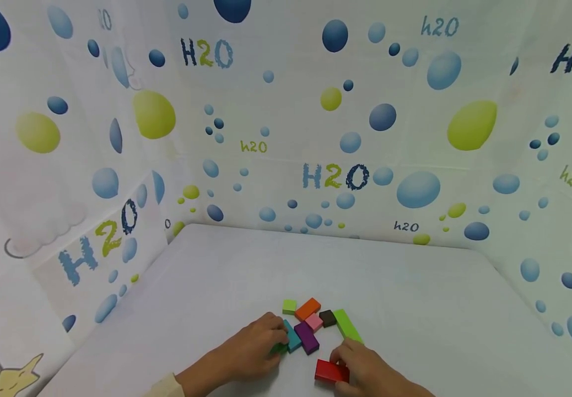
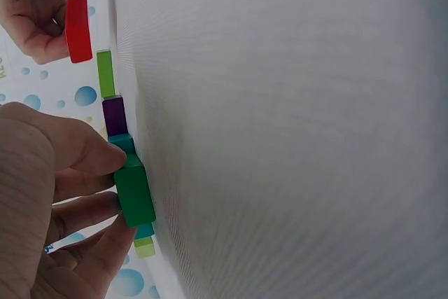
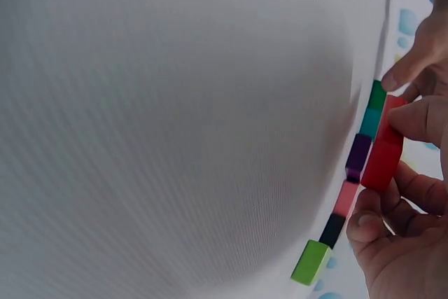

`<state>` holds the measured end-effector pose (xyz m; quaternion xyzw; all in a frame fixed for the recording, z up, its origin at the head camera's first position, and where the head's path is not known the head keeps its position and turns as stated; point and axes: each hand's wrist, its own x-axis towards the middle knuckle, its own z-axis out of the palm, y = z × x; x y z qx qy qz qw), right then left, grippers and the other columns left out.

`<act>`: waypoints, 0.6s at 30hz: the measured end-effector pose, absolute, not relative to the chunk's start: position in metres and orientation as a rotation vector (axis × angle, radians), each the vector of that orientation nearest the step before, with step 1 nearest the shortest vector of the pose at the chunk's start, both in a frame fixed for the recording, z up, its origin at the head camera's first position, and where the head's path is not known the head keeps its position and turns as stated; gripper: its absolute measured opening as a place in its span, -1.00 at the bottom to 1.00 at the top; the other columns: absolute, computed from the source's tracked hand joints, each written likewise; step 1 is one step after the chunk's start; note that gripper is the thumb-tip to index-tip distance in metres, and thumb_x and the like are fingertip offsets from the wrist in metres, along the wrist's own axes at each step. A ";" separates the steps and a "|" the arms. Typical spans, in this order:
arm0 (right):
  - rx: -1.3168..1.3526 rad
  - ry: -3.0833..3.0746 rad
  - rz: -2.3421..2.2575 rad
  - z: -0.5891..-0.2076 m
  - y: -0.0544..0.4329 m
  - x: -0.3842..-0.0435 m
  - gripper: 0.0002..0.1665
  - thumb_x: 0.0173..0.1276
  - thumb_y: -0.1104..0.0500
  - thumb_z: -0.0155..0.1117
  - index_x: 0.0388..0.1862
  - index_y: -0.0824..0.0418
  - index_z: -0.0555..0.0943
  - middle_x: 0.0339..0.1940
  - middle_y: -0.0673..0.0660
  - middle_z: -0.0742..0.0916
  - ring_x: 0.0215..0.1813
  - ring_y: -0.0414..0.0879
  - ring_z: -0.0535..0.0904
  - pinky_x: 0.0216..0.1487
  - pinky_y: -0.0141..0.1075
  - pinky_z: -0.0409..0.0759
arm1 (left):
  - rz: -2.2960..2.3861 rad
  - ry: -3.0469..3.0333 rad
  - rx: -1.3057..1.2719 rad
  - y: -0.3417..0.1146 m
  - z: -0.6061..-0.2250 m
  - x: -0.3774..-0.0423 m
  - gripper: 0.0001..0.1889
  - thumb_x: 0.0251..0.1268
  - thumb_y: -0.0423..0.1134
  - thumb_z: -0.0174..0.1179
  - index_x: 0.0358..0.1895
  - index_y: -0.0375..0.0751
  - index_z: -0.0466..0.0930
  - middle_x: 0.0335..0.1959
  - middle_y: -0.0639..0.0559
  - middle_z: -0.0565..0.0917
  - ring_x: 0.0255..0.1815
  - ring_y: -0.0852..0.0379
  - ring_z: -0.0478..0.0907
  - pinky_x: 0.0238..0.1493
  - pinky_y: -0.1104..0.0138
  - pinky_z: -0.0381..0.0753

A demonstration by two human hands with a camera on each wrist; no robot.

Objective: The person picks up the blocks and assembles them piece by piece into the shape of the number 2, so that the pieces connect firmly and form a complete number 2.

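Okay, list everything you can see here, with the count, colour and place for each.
Lime cube: 1, lime, far edge of the group
Orange block: 1, orange, right of the lime cube
Pink block: 1, pink, just nearer than the orange block
Black block: 1, near-black, right of the pink block
Lime bar: 1, lime, right of the black block
Purple block: 1, purple, nearer than the pink block
Teal block: 1, teal, left of the purple block
Green block: 1, green, left of the teal block
Red block: 1, red, nearer than the purple block
Table: 1, white, under the blocks
Backdrop: white, blue and lime print, around the table
Sleeve: 1, cream, bottom edge
Left hand: 1, bare, gripping the green block
Right hand: 1, bare, gripping the red block
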<state>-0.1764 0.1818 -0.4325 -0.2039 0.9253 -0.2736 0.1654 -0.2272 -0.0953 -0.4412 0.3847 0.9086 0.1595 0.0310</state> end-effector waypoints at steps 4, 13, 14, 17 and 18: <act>-0.614 2.626 -0.777 -0.437 0.185 -0.176 -0.63 0.19 0.16 0.55 -0.07 0.15 0.62 -0.31 -0.12 0.51 -0.27 -0.30 0.42 -0.19 -0.42 0.62 | 0.500 2.795 1.172 -0.092 -0.442 -0.228 -0.80 0.24 -0.24 0.37 -0.07 0.01 0.77 0.00 0.23 0.59 0.05 0.29 0.45 0.12 0.37 0.61; -0.608 2.595 -0.717 -0.449 0.192 -0.180 -0.56 0.10 0.04 0.61 -0.11 0.14 0.62 -0.33 -0.15 0.49 -0.28 -0.32 0.40 -0.15 -0.37 0.65 | 0.502 2.820 1.217 -0.088 -0.441 -0.229 -0.81 0.23 -0.26 0.37 -0.09 -0.02 0.77 -0.01 0.22 0.61 0.05 0.28 0.45 0.10 0.39 0.61; -0.598 2.593 -0.738 -0.449 0.191 -0.179 -0.57 0.10 0.04 0.61 -0.12 0.13 0.62 -0.34 -0.15 0.48 -0.29 -0.32 0.40 -0.15 -0.37 0.64 | 0.499 2.819 1.215 -0.088 -0.440 -0.229 -0.81 0.23 -0.26 0.37 -0.09 -0.02 0.77 0.00 0.22 0.61 0.06 0.28 0.45 0.11 0.39 0.61; -0.607 2.596 -0.722 -0.449 0.192 -0.179 -0.59 0.13 0.02 0.59 -0.11 0.11 0.63 -0.34 -0.16 0.48 -0.29 -0.33 0.38 -0.16 -0.39 0.63 | 0.484 2.811 1.205 -0.088 -0.438 -0.230 -0.79 0.22 -0.23 0.38 -0.07 -0.01 0.77 0.00 0.21 0.61 0.06 0.27 0.46 0.11 0.37 0.62; -0.613 2.600 -0.711 -0.449 0.192 -0.179 -0.59 0.13 0.02 0.58 -0.11 0.11 0.63 -0.34 -0.17 0.48 -0.29 -0.34 0.38 -0.16 -0.40 0.62 | 0.481 2.806 1.199 -0.087 -0.438 -0.230 -0.78 0.22 -0.22 0.38 -0.06 -0.01 0.77 0.00 0.21 0.61 0.06 0.27 0.46 0.11 0.37 0.62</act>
